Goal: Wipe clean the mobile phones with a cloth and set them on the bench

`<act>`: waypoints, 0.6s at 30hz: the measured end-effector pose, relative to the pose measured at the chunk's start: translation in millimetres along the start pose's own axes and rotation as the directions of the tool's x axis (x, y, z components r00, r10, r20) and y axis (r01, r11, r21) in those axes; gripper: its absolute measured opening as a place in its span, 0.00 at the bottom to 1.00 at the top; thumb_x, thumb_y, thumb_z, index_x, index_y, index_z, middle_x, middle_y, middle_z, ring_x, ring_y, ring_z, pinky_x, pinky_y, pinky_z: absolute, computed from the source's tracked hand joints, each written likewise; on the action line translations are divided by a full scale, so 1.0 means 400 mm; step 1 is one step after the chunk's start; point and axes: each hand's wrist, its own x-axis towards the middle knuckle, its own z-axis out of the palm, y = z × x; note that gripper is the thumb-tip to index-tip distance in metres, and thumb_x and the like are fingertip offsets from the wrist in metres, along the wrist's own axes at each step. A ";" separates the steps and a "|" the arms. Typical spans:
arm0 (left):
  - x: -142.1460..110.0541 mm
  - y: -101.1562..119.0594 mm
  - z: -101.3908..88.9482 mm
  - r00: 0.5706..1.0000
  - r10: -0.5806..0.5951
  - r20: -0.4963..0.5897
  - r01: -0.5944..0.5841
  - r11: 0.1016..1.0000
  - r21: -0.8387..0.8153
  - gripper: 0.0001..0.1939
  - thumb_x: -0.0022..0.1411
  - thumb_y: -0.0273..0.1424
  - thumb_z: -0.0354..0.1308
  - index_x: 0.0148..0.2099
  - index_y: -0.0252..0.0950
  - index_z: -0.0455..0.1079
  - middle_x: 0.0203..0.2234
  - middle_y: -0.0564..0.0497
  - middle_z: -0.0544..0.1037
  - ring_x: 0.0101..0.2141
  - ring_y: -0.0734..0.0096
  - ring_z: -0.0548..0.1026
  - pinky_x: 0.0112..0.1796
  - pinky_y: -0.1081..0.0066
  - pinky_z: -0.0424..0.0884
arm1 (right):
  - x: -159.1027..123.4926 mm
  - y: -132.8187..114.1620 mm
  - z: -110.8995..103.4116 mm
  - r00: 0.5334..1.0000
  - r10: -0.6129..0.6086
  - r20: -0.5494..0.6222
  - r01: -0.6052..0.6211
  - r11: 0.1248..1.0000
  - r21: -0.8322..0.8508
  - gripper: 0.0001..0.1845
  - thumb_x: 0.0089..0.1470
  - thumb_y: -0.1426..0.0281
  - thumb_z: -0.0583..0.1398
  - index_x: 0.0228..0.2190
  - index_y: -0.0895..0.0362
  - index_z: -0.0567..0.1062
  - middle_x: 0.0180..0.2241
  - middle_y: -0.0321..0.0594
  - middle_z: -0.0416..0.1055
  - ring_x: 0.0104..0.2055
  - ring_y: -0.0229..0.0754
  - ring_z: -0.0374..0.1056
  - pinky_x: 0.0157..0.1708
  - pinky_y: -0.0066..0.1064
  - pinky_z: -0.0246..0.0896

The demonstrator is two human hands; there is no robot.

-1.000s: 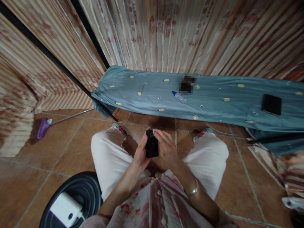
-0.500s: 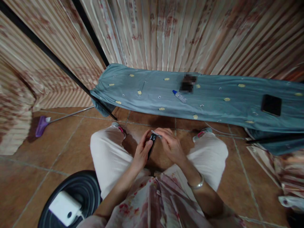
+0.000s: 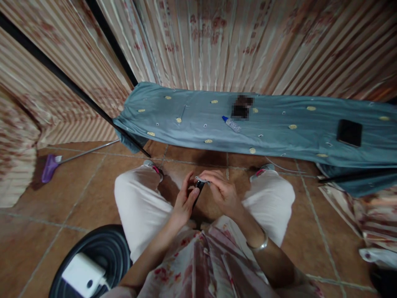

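Note:
I sit with my knees apart in white trousers. Between them my left hand (image 3: pixel 183 203) grips a small black device (image 3: pixel 197 191), turned edge-on toward me. My right hand (image 3: pixel 221 191) pinches a small pale piece (image 3: pixel 201 180) at the device's top end, fingers pressed together. A metal bangle (image 3: pixel 257 246) sits on my right wrist. Both hands hover over the brown floor tiles, close to my lap.
A long surface covered by blue-grey cloth (image 3: pixel 192 136) runs ahead, bearing a small blue-capped bottle (image 3: pixel 231 123), a blurred dark item (image 3: pixel 242 106) and a black phone (image 3: pixel 349 132). A purple broom (image 3: pixel 49 167) lies left. A black round stool with a white adapter (image 3: pixel 84 275) stands lower left. Striped curtains surround.
The black device has turned from flat-on to edge-on in my left hand. My right hand shifted from its side to pinching at its top end.

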 end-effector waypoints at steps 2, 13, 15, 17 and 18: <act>-0.001 0.005 0.003 1.000 -0.006 -0.019 0.006 0.999 -0.035 0.29 0.57 0.41 0.60 0.59 0.41 0.63 0.43 0.49 0.74 0.40 0.69 0.71 0.45 0.71 0.64 | -0.004 -0.006 0.000 1.000 -0.011 -0.013 0.011 1.000 0.009 0.20 0.58 0.79 0.48 0.45 0.53 0.74 0.44 0.42 0.74 0.50 0.42 0.67 0.51 0.40 0.64; 0.002 0.021 0.037 0.961 -0.251 -0.112 0.170 0.863 -0.476 0.22 0.51 0.45 0.65 0.45 0.37 0.74 0.41 0.49 0.79 0.47 0.60 0.73 0.48 0.68 0.67 | -0.034 0.043 0.054 0.960 0.208 -0.186 -0.189 0.975 0.117 0.19 0.61 0.74 0.49 0.48 0.54 0.74 0.50 0.43 0.74 0.54 0.40 0.69 0.54 0.36 0.65; 0.013 0.027 0.040 0.928 -0.362 -0.086 0.250 0.777 -0.578 0.20 0.52 0.44 0.64 0.41 0.35 0.75 0.37 0.49 0.80 0.44 0.60 0.76 0.45 0.66 0.70 | -0.040 0.032 0.067 0.963 0.187 -0.193 -0.176 0.982 0.069 0.20 0.63 0.73 0.49 0.52 0.54 0.72 0.53 0.44 0.71 0.57 0.40 0.66 0.56 0.37 0.63; 0.023 0.033 0.039 0.890 -0.454 -0.042 0.321 0.688 -0.650 0.16 0.56 0.42 0.61 0.41 0.34 0.75 0.33 0.48 0.80 0.40 0.63 0.77 0.43 0.66 0.72 | -0.048 0.019 0.077 0.968 0.161 -0.190 -0.166 0.986 -0.010 0.22 0.63 0.73 0.47 0.55 0.53 0.69 0.55 0.45 0.69 0.58 0.41 0.64 0.58 0.39 0.61; 0.028 0.036 0.038 0.878 -0.478 -0.030 0.333 0.654 -0.679 0.15 0.59 0.40 0.59 0.41 0.34 0.75 0.32 0.49 0.80 0.37 0.64 0.78 0.42 0.67 0.72 | -0.052 0.011 0.081 0.971 0.149 -0.185 -0.161 0.986 -0.052 0.23 0.63 0.74 0.47 0.56 0.53 0.67 0.56 0.45 0.68 0.59 0.42 0.63 0.59 0.41 0.60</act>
